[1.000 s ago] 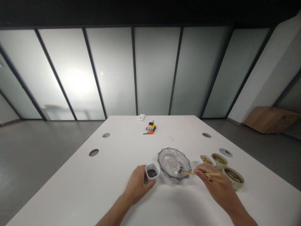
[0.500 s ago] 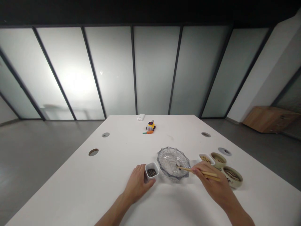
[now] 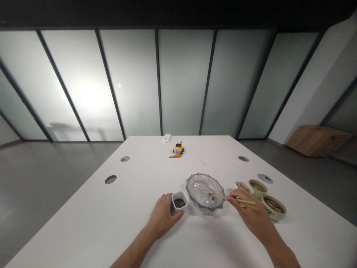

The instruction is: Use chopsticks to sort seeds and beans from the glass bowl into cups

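My left hand grips a small white square cup by its left and near sides. Dark seeds lie in the bottom of that cup. Just right of it stands a clear cut-glass bowl with a scalloped rim. My right hand is closed around a pair of light wooden chopsticks, whose tips reach down into the bowl. A small dark piece rests in the bowl close to the tips. Whether the tips pinch anything is too small to tell.
Right of the bowl, partly behind my right hand, are a white dish of light pieces and two greenish round bowls, one farther back and one nearer. Farther off lie a toy carrot, a yellow toy vehicle and a white box-shaped device.
The chopstick tips have shifted slightly up and left inside the bowl, and the dark pieces by them look rearranged. My left hand and the cup stay put.
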The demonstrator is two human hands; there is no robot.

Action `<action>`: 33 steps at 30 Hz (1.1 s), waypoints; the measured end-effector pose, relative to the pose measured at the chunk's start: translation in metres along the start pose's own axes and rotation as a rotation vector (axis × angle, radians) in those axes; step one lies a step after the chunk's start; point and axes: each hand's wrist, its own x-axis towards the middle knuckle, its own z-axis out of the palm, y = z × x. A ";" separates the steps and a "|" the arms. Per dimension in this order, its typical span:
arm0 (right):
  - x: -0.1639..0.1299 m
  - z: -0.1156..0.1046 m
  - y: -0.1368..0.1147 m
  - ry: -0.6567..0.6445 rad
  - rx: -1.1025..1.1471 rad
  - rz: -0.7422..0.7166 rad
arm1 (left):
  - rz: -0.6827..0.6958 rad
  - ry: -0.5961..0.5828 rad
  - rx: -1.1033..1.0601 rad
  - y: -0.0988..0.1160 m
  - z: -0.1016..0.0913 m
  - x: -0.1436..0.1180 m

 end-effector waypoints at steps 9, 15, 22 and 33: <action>-0.003 -0.002 0.003 -0.026 0.088 0.020 | -0.001 -0.004 0.008 0.000 0.000 0.000; 0.001 -0.004 -0.003 0.069 0.083 -0.082 | -0.006 0.002 0.012 0.000 0.001 0.000; 0.000 0.000 -0.026 0.207 0.077 -0.191 | 0.016 0.024 0.002 -0.002 0.003 0.001; -0.004 0.012 -0.009 0.053 0.068 -0.029 | 0.021 0.028 0.004 0.000 0.001 0.000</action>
